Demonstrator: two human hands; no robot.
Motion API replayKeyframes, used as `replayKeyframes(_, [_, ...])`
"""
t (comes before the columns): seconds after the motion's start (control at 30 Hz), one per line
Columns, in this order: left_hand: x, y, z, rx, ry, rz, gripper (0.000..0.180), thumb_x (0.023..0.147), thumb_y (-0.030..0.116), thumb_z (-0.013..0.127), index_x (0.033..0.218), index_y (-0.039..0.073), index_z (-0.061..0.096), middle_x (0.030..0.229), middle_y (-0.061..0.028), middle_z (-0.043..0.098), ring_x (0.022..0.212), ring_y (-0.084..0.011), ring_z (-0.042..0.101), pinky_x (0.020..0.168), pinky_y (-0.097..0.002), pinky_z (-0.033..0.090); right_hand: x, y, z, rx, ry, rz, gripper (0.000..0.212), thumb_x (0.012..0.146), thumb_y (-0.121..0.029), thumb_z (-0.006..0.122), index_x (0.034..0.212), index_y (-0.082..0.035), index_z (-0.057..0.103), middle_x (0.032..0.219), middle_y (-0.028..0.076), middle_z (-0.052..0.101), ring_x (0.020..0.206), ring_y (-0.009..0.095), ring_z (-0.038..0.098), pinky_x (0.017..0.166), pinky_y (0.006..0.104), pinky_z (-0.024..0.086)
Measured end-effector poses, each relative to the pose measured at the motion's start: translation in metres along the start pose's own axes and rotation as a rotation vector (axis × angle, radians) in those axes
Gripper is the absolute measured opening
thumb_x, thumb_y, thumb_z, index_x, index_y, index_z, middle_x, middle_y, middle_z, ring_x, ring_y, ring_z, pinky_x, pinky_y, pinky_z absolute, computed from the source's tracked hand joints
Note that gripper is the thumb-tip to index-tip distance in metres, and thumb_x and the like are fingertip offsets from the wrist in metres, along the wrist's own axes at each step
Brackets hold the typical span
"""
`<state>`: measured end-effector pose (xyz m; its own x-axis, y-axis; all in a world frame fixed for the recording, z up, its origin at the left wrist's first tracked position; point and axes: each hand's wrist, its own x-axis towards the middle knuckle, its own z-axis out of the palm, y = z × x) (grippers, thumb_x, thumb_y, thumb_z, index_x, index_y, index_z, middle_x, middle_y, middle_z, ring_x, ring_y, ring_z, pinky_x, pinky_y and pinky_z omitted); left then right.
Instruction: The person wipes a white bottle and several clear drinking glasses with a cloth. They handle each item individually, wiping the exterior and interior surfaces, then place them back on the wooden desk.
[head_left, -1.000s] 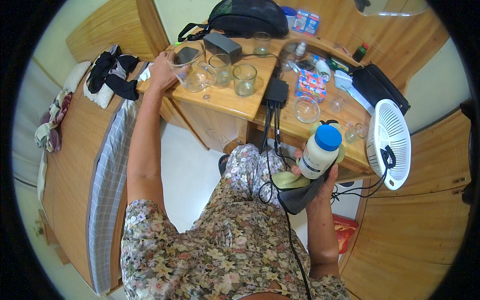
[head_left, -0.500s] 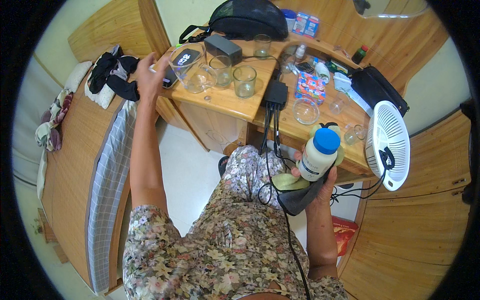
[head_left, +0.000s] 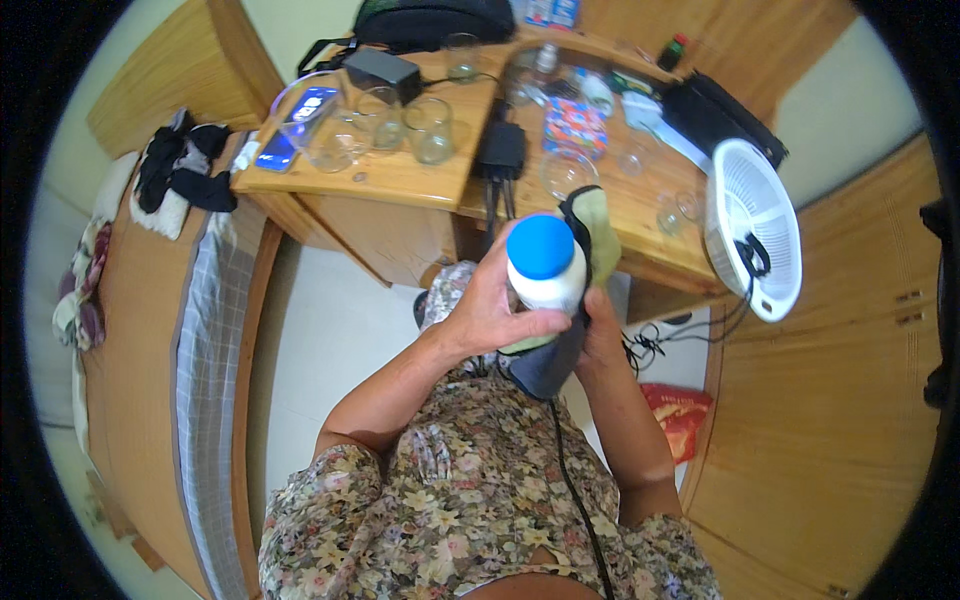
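Observation:
My left hand (head_left: pixel 488 312) is wrapped around a white plastic bottle (head_left: pixel 548 292) with a blue screw cap, thumb across its near side. The bottle stands nearly upright in front of my lap. Right behind and beside it, a grey and yellow-green fabric wrap (head_left: pixel 550 362) with dark edging is held by my right hand (head_left: pixel 600 325). Part of the wrap rises beyond the bottle on the right. Most of my right fingers are hidden behind it. A black cord runs down from near the wrap over my floral clothes; whether it is joined to the wrap I cannot tell.
On the wooden desk (head_left: pixel 400 190) stand a clear jug (head_left: pixel 330 150), several glasses, a lit phone (head_left: pixel 298 130), a black box (head_left: pixel 383 75) and a colourful tissue box (head_left: pixel 575 128). A white basket (head_left: pixel 727 215) leans at the right edge. A bed (head_left: pixel 150 330) lies left.
My left hand has left the phone area on the desk and now grips the bottle. My right hand, which held bottle and wrap together, has moved left with the wrap. The phone screen now glows blue.

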<state>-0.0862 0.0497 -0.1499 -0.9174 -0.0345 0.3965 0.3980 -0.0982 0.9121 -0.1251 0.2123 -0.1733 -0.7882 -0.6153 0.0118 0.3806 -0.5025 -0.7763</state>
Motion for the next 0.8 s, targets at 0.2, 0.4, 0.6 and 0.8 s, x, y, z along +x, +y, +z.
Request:
replayKeyframes(0.2, [0.003,-0.018,0.012,0.124,0.104,0.034,0.084,0.076,0.033,0.084,0.140,-0.003,0.045,0.147,-0.0207,0.040,0.135,-0.0308,0.043,0.111,-0.0410,0.035,0.004,0.009,-0.002,0.080,0.228,0.019,0.058,0.103,-0.048,0.047,0.144,-0.007,0.044,0.139,0.011,0.056,0.126,0.026,0.056,0.109,0.0431,0.044])
replayKeyframes(0.4, [-0.003,-0.022,0.013,0.195,0.210,-0.017,0.068,0.077,0.020,0.083,0.132,-0.001,0.050,0.131,-0.0187,0.054,0.120,-0.0294,0.056,0.102,-0.0384,0.044,0.005,-0.008,0.006,-0.082,0.349,-0.191,0.050,0.108,-0.040,0.040,0.139,-0.003,0.048,0.133,0.009,0.058,0.122,0.021,0.056,0.106,0.0378,0.043])
replayKeyframes(0.6, [-0.004,-0.024,0.010,0.467,0.101,0.041,0.055,0.074,0.011,0.079,0.121,0.001,0.052,0.107,-0.0190,0.058,0.099,-0.0339,0.061,0.085,-0.0404,0.049,-0.005,-0.037,0.025,-0.712,0.148,-0.284,0.042,0.099,-0.028,0.057,0.128,0.001,0.056,0.125,0.013,0.061,0.117,0.024,0.057,0.103,0.0345,0.041])
replayKeyframes(0.8, [-0.009,-0.020,0.006,0.603,-0.062,-0.008,0.056,0.070,0.010,0.078,0.118,-0.002,0.051,0.099,-0.0209,0.054,0.093,-0.0411,0.057,0.079,-0.0445,0.048,0.014,-0.051,0.030,-0.872,0.128,-0.219,0.038,0.092,-0.026,0.067,0.117,0.001,0.062,0.108,0.012,0.067,0.094,0.023,0.064,0.087,0.0342,0.049])
